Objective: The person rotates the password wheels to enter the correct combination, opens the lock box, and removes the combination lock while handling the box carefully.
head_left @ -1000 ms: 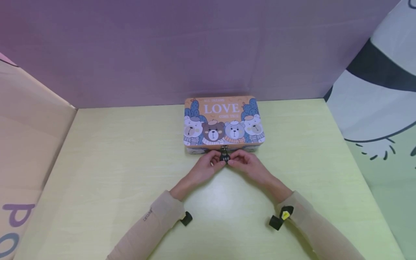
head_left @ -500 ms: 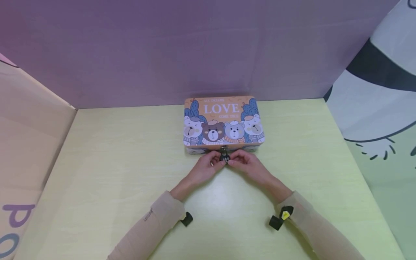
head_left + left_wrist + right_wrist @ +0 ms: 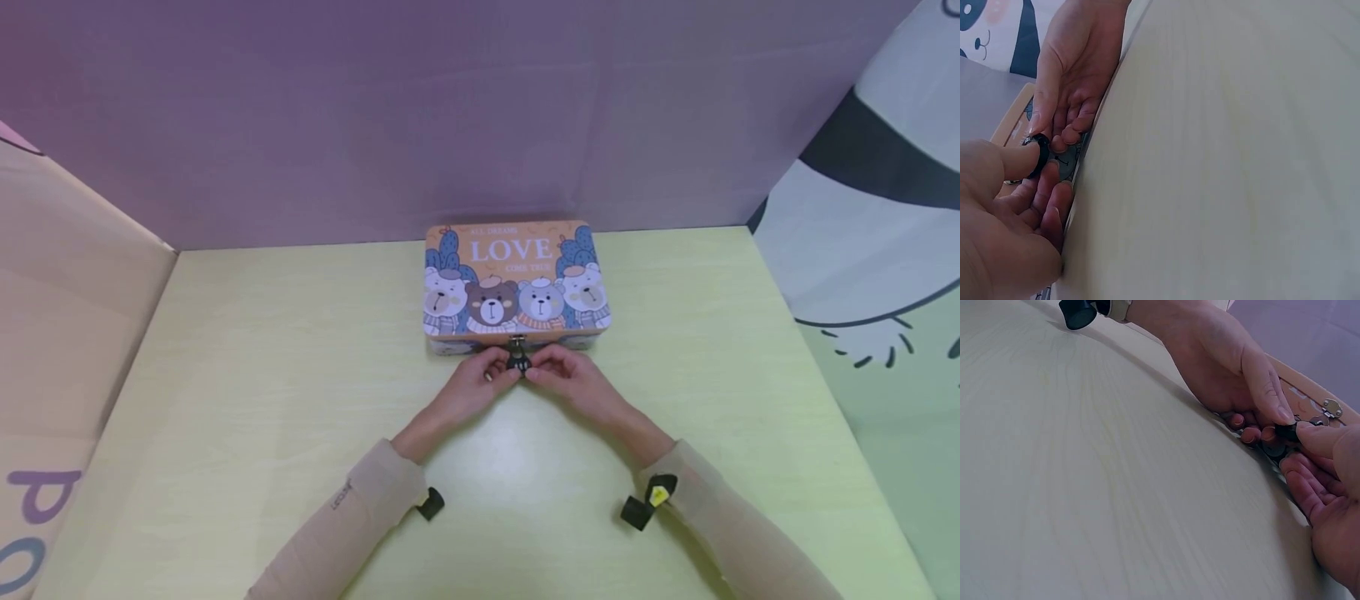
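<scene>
A small black combination padlock [image 3: 518,363] hangs by its shackle from the metal clasp [image 3: 1333,407] at the front of a tin box [image 3: 517,250]. The lid is down, printed with bears, cacti and the word LOVE. From the left, my left hand [image 3: 472,387] pinches the padlock between thumb and fingers. My right hand [image 3: 577,382] pinches its other side, both thumbs lying on the near face. In the left wrist view the padlock [image 3: 1043,153] is partly covered by the left thumb. Its dial digits are too small to read.
The box stands at the back of a pale wooden table [image 3: 300,350], close to a purple back panel [image 3: 375,125]. Printed side panels [image 3: 82,317] border the table left and right. Small black wrist cameras [image 3: 637,513] sit at both sleeve cuffs.
Both hands keep their hold on the padlock at the same spot. The box has not moved; any finger motion on the dials is too slight to tell.
</scene>
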The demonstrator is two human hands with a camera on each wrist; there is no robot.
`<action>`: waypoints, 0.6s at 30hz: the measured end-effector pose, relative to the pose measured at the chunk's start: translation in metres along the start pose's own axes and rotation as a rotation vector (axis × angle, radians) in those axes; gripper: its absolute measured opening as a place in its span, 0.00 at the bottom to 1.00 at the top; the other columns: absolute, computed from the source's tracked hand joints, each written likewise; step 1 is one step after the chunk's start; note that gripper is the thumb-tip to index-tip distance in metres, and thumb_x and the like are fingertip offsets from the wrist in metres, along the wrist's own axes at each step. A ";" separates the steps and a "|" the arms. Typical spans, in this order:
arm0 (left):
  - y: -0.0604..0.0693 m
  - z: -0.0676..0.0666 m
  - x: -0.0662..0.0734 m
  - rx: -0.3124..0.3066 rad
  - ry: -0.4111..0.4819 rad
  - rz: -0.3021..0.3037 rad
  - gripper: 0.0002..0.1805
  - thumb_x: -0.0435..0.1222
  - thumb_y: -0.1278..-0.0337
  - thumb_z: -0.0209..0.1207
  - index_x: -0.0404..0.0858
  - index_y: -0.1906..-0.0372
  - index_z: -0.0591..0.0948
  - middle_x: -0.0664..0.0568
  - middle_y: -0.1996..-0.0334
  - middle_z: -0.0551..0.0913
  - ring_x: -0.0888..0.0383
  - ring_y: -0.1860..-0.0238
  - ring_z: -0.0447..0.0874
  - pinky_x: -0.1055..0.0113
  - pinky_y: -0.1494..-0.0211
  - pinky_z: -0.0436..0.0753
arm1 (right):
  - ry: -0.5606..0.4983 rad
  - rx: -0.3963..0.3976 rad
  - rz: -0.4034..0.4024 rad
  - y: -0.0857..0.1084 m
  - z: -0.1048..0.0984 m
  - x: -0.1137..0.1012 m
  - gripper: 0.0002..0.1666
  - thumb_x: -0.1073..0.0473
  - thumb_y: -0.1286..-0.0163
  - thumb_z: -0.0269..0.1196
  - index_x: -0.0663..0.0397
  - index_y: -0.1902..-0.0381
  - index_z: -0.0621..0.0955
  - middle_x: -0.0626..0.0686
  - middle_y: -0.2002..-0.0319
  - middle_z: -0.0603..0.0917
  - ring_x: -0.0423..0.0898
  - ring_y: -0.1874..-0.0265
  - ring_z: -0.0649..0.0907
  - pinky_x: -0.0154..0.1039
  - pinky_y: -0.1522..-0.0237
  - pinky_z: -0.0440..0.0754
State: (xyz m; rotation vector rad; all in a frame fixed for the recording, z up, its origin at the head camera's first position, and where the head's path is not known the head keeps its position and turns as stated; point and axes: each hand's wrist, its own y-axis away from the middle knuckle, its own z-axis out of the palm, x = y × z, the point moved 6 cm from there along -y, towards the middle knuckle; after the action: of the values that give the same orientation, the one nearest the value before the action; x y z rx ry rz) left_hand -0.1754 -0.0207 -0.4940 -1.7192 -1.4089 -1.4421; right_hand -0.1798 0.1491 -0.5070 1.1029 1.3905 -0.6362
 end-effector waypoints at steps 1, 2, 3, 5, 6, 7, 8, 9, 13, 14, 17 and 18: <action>0.000 0.000 0.000 0.000 0.001 0.004 0.14 0.39 0.28 0.60 0.34 0.45 0.80 0.47 0.57 0.81 0.55 0.56 0.77 0.60 0.48 0.81 | 0.000 0.001 0.001 0.000 0.000 0.000 0.15 0.60 0.26 0.65 0.64 0.48 0.79 0.58 0.52 0.83 0.50 0.53 0.82 0.35 0.49 0.82; 0.000 0.000 0.000 0.000 0.004 0.003 0.14 0.39 0.28 0.60 0.34 0.45 0.80 0.47 0.56 0.81 0.55 0.56 0.77 0.60 0.47 0.81 | 0.002 0.002 0.002 0.000 0.000 0.000 0.15 0.60 0.26 0.65 0.64 0.48 0.79 0.58 0.52 0.84 0.50 0.53 0.82 0.35 0.49 0.82; 0.000 0.000 0.000 0.000 0.005 0.002 0.15 0.38 0.28 0.60 0.35 0.45 0.80 0.47 0.56 0.81 0.55 0.56 0.77 0.60 0.47 0.80 | 0.002 0.003 0.004 0.000 0.000 0.000 0.15 0.60 0.26 0.65 0.64 0.48 0.79 0.58 0.52 0.84 0.50 0.54 0.82 0.35 0.49 0.82; 0.000 0.000 0.000 0.000 0.007 0.001 0.15 0.38 0.28 0.61 0.34 0.45 0.79 0.47 0.56 0.81 0.55 0.55 0.77 0.60 0.46 0.81 | 0.004 0.005 0.006 0.000 0.000 0.000 0.15 0.60 0.26 0.65 0.64 0.48 0.79 0.58 0.52 0.84 0.50 0.54 0.82 0.35 0.49 0.82; 0.000 0.000 -0.001 0.000 0.009 -0.002 0.15 0.38 0.28 0.61 0.35 0.45 0.79 0.47 0.56 0.81 0.55 0.55 0.77 0.60 0.46 0.80 | 0.006 0.006 0.006 0.000 0.000 0.000 0.15 0.60 0.26 0.65 0.64 0.48 0.79 0.58 0.52 0.84 0.49 0.54 0.82 0.35 0.49 0.82; -0.001 0.000 -0.001 0.000 0.011 -0.005 0.15 0.38 0.28 0.61 0.35 0.44 0.79 0.47 0.55 0.81 0.55 0.55 0.77 0.60 0.46 0.80 | 0.005 0.008 0.006 0.000 0.000 0.000 0.15 0.60 0.26 0.65 0.64 0.48 0.79 0.58 0.52 0.84 0.49 0.54 0.82 0.35 0.49 0.82; -0.001 0.000 -0.001 0.001 0.010 -0.008 0.14 0.38 0.28 0.61 0.35 0.45 0.79 0.47 0.55 0.81 0.55 0.55 0.77 0.60 0.46 0.80 | 0.005 0.009 0.006 0.000 0.000 0.000 0.15 0.60 0.26 0.65 0.64 0.48 0.79 0.58 0.52 0.84 0.49 0.54 0.82 0.35 0.49 0.82; -0.001 0.000 -0.002 0.002 0.009 -0.009 0.14 0.38 0.28 0.61 0.35 0.45 0.79 0.48 0.55 0.81 0.55 0.55 0.77 0.60 0.46 0.80 | 0.005 0.010 0.005 0.000 0.000 -0.001 0.15 0.60 0.26 0.65 0.64 0.48 0.79 0.58 0.52 0.84 0.49 0.54 0.82 0.35 0.49 0.82; -0.001 0.001 -0.002 0.004 0.005 -0.012 0.13 0.38 0.28 0.60 0.36 0.46 0.80 0.48 0.56 0.81 0.55 0.55 0.77 0.60 0.46 0.80 | 0.007 0.011 0.004 0.000 0.000 -0.001 0.15 0.59 0.26 0.65 0.64 0.48 0.79 0.58 0.52 0.84 0.49 0.54 0.82 0.35 0.48 0.82; 0.000 0.001 -0.002 0.005 0.004 -0.012 0.13 0.39 0.28 0.60 0.36 0.46 0.80 0.48 0.56 0.81 0.55 0.55 0.77 0.60 0.47 0.80 | 0.009 0.010 0.004 0.000 0.000 0.000 0.15 0.59 0.26 0.65 0.64 0.48 0.79 0.58 0.52 0.84 0.49 0.54 0.82 0.35 0.48 0.82; 0.000 0.001 -0.001 0.003 0.001 -0.014 0.13 0.39 0.28 0.60 0.36 0.46 0.80 0.48 0.56 0.81 0.55 0.55 0.78 0.61 0.47 0.80 | 0.006 0.008 0.005 0.000 0.000 0.001 0.15 0.59 0.26 0.65 0.64 0.47 0.79 0.58 0.52 0.84 0.50 0.53 0.82 0.35 0.48 0.82; 0.000 0.001 -0.001 0.003 -0.002 -0.016 0.13 0.39 0.28 0.60 0.36 0.46 0.80 0.48 0.56 0.81 0.55 0.55 0.78 0.61 0.47 0.80 | 0.004 0.006 0.006 0.000 0.000 0.001 0.15 0.59 0.26 0.65 0.64 0.47 0.79 0.59 0.52 0.84 0.50 0.53 0.82 0.35 0.48 0.82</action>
State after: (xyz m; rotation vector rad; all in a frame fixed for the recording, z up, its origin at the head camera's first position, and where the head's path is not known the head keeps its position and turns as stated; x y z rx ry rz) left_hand -0.1750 -0.0201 -0.4954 -1.7121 -1.4276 -1.4467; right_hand -0.1801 0.1497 -0.5079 1.1130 1.3897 -0.6343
